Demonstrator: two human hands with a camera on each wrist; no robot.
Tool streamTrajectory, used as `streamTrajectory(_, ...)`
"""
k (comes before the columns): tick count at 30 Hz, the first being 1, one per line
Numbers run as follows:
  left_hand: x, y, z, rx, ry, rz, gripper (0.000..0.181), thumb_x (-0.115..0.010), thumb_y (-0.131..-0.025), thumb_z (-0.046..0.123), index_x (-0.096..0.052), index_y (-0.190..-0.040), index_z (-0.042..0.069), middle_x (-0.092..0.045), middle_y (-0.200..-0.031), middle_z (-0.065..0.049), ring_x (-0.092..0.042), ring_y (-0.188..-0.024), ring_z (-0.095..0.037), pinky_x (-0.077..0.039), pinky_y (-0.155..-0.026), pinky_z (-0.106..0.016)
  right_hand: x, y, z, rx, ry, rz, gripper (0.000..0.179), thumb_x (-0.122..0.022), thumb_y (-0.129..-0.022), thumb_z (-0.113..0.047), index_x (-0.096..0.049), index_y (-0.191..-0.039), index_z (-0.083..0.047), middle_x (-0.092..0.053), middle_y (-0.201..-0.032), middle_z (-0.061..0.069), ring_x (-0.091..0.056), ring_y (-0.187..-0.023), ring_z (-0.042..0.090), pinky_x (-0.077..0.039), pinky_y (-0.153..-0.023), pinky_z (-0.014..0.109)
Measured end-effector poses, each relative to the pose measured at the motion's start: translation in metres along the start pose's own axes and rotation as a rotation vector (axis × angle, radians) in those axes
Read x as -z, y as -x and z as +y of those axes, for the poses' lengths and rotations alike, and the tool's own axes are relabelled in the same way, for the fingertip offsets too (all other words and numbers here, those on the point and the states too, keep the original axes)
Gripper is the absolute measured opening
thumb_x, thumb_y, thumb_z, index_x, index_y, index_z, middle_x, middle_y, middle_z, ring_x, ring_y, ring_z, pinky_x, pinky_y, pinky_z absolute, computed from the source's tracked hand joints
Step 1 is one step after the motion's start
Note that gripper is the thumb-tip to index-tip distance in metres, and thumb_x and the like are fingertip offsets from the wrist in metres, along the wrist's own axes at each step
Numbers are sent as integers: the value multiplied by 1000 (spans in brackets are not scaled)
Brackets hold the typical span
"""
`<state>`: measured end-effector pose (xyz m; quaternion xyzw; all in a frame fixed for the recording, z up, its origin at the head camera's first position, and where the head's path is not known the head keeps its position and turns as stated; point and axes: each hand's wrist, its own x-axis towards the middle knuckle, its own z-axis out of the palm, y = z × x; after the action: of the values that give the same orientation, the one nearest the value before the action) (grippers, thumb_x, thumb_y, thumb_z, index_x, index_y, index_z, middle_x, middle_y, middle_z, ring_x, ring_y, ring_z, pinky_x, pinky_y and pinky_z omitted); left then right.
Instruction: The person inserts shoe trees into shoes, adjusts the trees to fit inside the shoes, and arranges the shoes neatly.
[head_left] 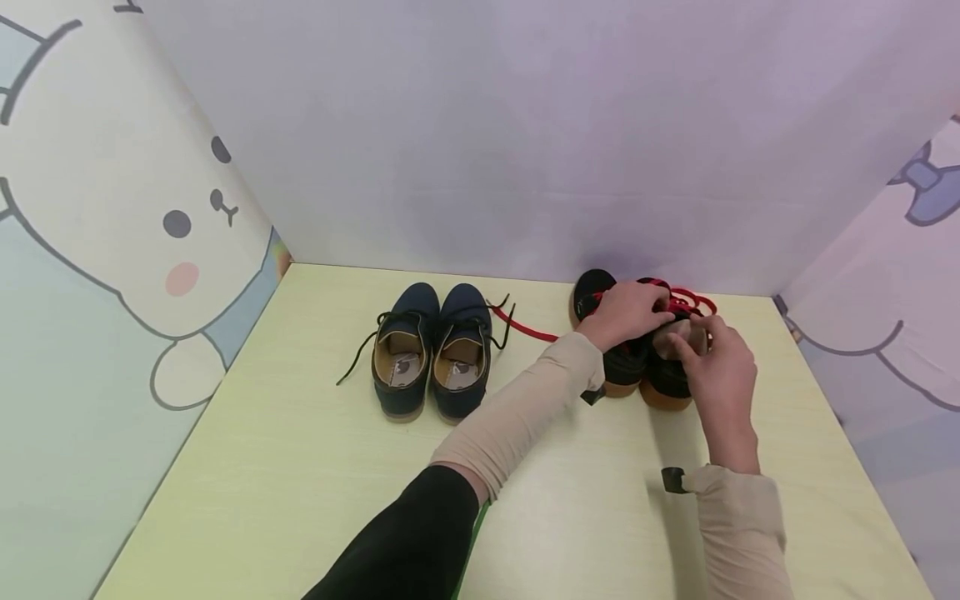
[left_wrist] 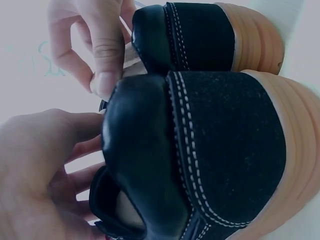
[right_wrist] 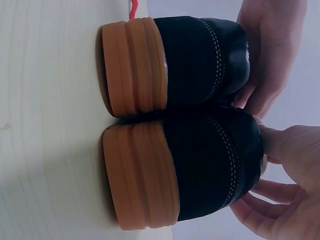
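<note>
A pair of black shoes (head_left: 666,382) with red laces (head_left: 686,302) and tan soles (right_wrist: 135,175) stands at the right of the table, heels toward me. My left hand (head_left: 626,312) reaches over the left shoe, fingers curled at the lacing of the right one; its fingertips are partly hidden. With thumb and fingers, my right hand (head_left: 723,375) holds the right shoe near its beige-lined opening. In the left wrist view, the left hand (left_wrist: 40,165) is beside the collar and the right hand (left_wrist: 95,45) is beyond it. The right wrist view has the right hand (right_wrist: 295,165) at the nearer shoe.
Left of the black pair stand two navy shoes (head_left: 401,354) with dark laces, side by side. One red lace end (head_left: 525,329) trails across the pale table (head_left: 285,467) toward them. A white wall (head_left: 525,167) rises behind, with cartoon-printed panels (head_left: 112,292) at both sides.
</note>
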<state>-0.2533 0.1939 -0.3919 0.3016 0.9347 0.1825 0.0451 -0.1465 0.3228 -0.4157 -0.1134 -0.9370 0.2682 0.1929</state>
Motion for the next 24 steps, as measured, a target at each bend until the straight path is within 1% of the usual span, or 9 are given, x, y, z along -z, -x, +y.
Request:
streamTrajectory(2,0,0,-1,-5,2,-2,21,-59,-105,46,-70,-114,30,-70,-103,15,-60,-86,-5,-47,-75,-20,-1,1,0,-10,-3,-5,49,-75,-98,-23,-60,-137,2,-65,-120,32,-58,-101,46,-44,-81,57)
streamTrajectory(4,0,1,-1,-8,3,-2,21,-59,-105,45,-70,-114,30,-70,-103,15,-60,-86,-5,-47,-74,-20,-2,1,-1,-19,-5,-8,49,-74,-98,-23,-59,-137,3,-64,-124,33,-58,-110,48,-44,-89,63)
streamTrajectory(7,1,2,-1,-15,1,-2,21,-58,-106,45,-70,-115,30,-70,-103,15,-59,-86,-5,-47,-73,-20,-2,1,-3,-30,-4,-21,51,-74,-99,-24,-58,-138,4,-62,-127,34,-57,-116,50,-43,-96,66)
streamTrajectory(11,2,2,-1,-16,2,-5,21,-58,-106,45,-70,-115,30,-70,-102,15,-59,-85,-5,-46,-72,-20,-3,-1,-6,-37,4,-33,51,-74,-98,-23,-57,-137,5,-60,-129,35,-56,-119,52,-41,-101,68)
streamTrajectory(14,2,2,-2,-15,4,-6,21,-58,-106,45,-69,-114,30,-70,-101,15,-59,-84,-5,-45,-71,-20,-5,-2,-8,-48,8,-37,51,-74,-99,-23,-57,-137,6,-57,-131,36,-55,-118,55,-41,-101,69)
streamTrajectory(17,2,1,-2,-23,1,-19,21,-57,-106,45,-69,-115,30,-69,-101,14,-58,-84,-6,-44,-71,-20,-7,-3,-9,-55,25,-42,51,-73,-99,-24,-56,-136,6,-53,-132,37,-56,-112,58,-43,-98,69)
streamTrajectory(20,4,-1,-4,-31,-2,-52,22,-56,-107,44,-69,-118,30,-69,-104,14,-58,-87,-6,-44,-74,-20,-7,-4,-10,-48,42,-52,51,-73,-99,-25,-56,-135,7,-50,-131,37,-56,-106,61,-45,-95,70)
streamTrajectory(24,8,-3,-7,-38,20,-114,23,-58,-106,42,-69,-124,32,-69,-114,14,-57,-95,-7,-44,-84,-21,-2,-5,-9,-26,40,-94,53,-72,-100,-24,-55,-138,8,-50,-132,38,-54,-112,58,-44,-94,70)
